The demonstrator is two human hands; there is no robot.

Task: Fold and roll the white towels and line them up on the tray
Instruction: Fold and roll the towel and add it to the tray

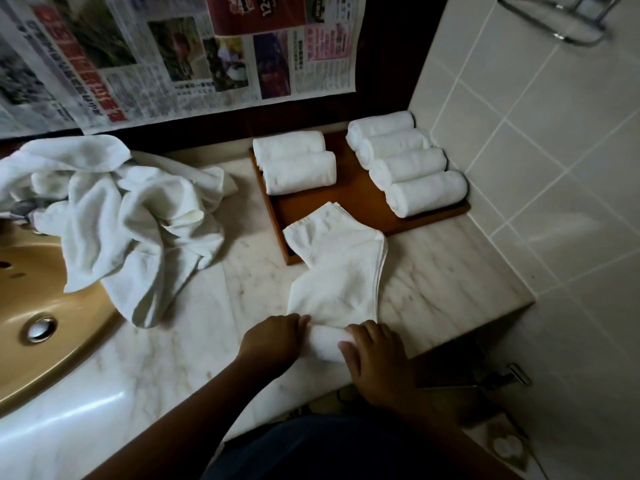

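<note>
A folded white towel [341,265] lies on the marble counter, its far end overlapping the front of the wooden tray [349,195]. Its near end is wound into a short roll [327,344]. My left hand [273,341] grips the roll's left end and my right hand [377,355] curls over its right end. On the tray, two rolled towels [298,164] lie at the left. Several more rolled towels [405,161] are lined up along the right side.
A heap of loose white towels [121,216] lies at the left, partly over the tan sink [31,306]. Newspaper [166,53] covers the mirror behind. A tiled wall [554,150] bounds the counter's right; the counter's front edge [450,344] is beside my right hand.
</note>
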